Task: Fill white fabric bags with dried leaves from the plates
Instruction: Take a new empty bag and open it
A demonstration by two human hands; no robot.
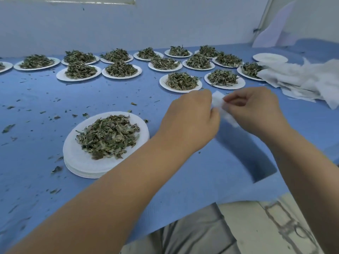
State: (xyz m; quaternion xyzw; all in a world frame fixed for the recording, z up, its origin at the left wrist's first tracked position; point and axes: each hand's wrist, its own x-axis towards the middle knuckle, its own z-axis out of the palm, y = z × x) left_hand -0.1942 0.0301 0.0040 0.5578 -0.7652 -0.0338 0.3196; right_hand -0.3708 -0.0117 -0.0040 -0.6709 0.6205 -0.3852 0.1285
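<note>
A small white fabric bag hangs above the blue table, blurred. My left hand grips its left edge and my right hand pinches its right edge with thumb and fingers. To the left of my hands a heap of dried green leaves lies on the top plate of a stack of white plates. Several more white plates with leaf heaps stand farther back across the table. A pile of white fabric bags lies at the right.
The table is covered with a blue cloth, strewn with loose leaf bits on the left. One white plate without leaves sits at the far right back. A white wall runs behind the plates. The table's near edge curves past my lap.
</note>
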